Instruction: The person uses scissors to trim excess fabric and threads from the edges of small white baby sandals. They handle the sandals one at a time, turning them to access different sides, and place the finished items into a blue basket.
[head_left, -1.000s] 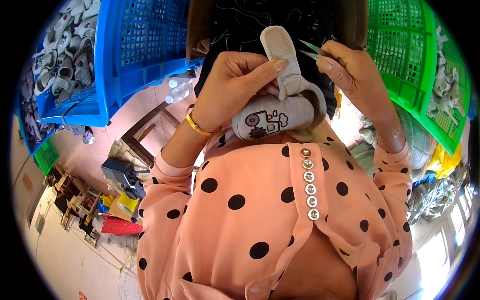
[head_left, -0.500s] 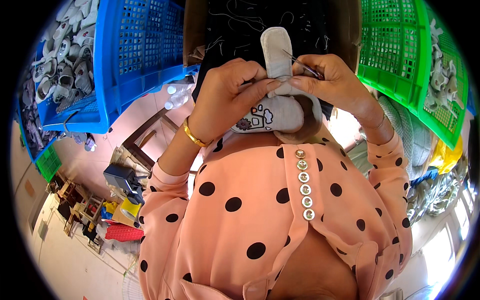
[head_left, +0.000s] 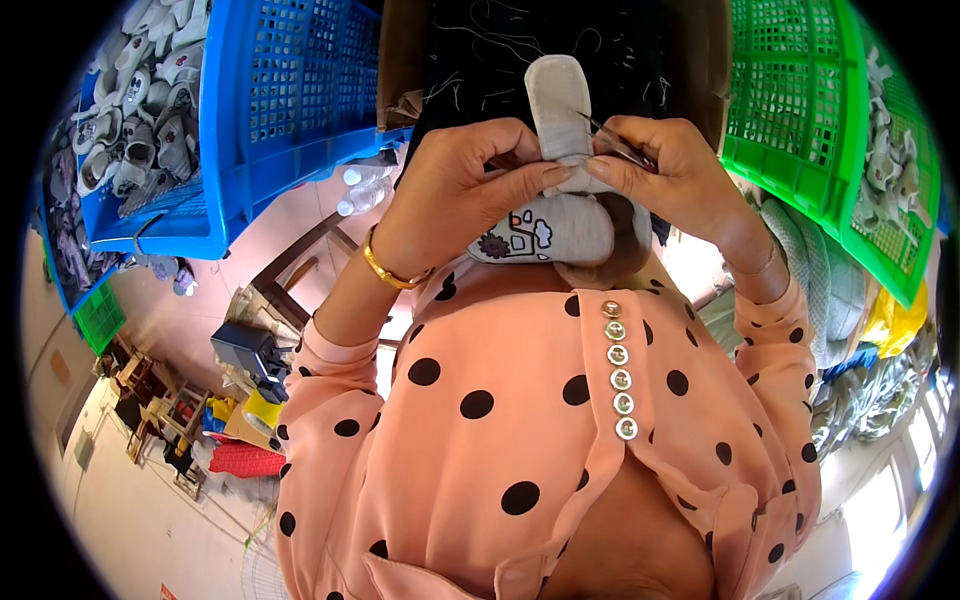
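A small off-white child's shoe [head_left: 562, 232] with dark embroidered shapes on its upper lies sideways against my front. Its long pale strap [head_left: 558, 92] points away from me over a dark surface. My left hand [head_left: 472, 178] is closed, with its thumb and fingers pinching the base of the strap from the left. From the right, my right hand [head_left: 682, 172] presses its thumb against the same spot. Tucked in the right hand's fingers is a pair of small pointed scissors [head_left: 622, 145], whose tips reach the edge of the strap; their handle is mostly hidden.
Loose threads lie on the dark cloth [head_left: 480, 75] ahead. To the left, a blue plastic crate [head_left: 222, 200] contains many similar shoes. A green crate [head_left: 795, 160] holding pale shoe pieces stands at the right. Clear bottles [head_left: 362, 195] are beside the blue crate.
Both hands and the shoe have shifted very slightly to the right in view. The scissors have turned a little in my right hand, while the pinch on the strap stays.
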